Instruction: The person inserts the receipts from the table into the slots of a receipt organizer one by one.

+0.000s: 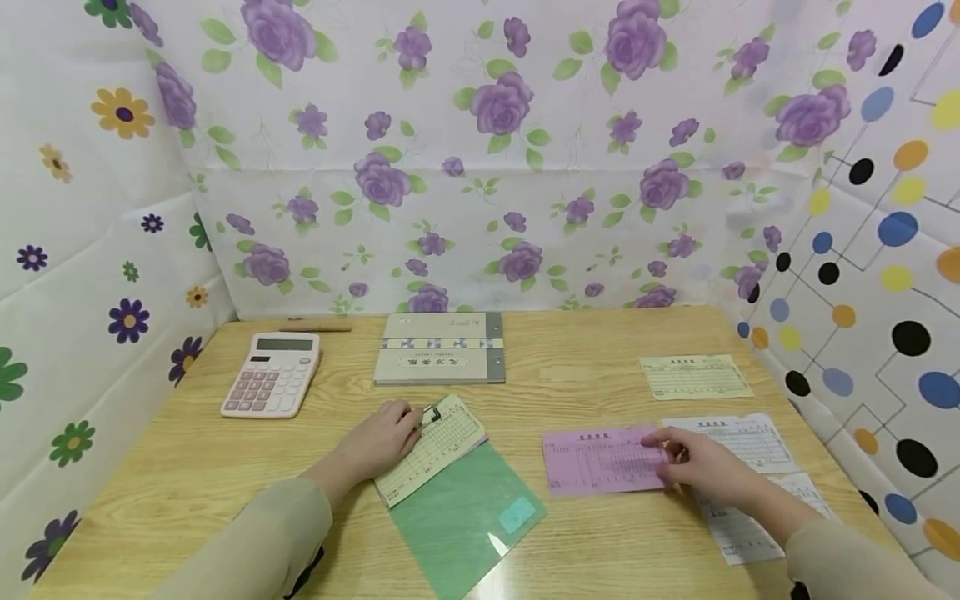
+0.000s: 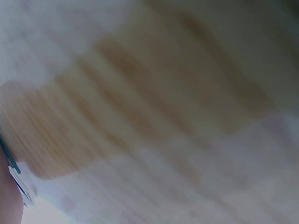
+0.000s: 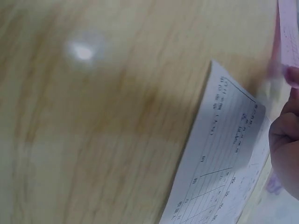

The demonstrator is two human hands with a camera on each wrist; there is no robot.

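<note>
My left hand [image 1: 390,437] grips the upper left edge of a green clipboard [image 1: 457,517], its fingers curled near the dark metal clip [image 1: 433,417]. Pale yellow printed forms [image 1: 442,450] lie under that clip. Only a sliver of this hand shows at the left edge of the left wrist view. To the right, my right hand [image 1: 708,467] pinches the right end of a pink printed form [image 1: 600,460] between thumb and fingers. The pink form [image 3: 289,35] also shows at the upper right of the right wrist view. White printed forms [image 1: 738,442] lie partly beneath this hand.
A pink calculator [image 1: 272,375] sits at the back left, with a brown stick-like item [image 1: 318,325] behind it. A grey-white ledger book [image 1: 438,350] lies at the back middle. A yellow form [image 1: 696,377] lies at the back right. Patterned cloths surround the table [image 1: 187,500].
</note>
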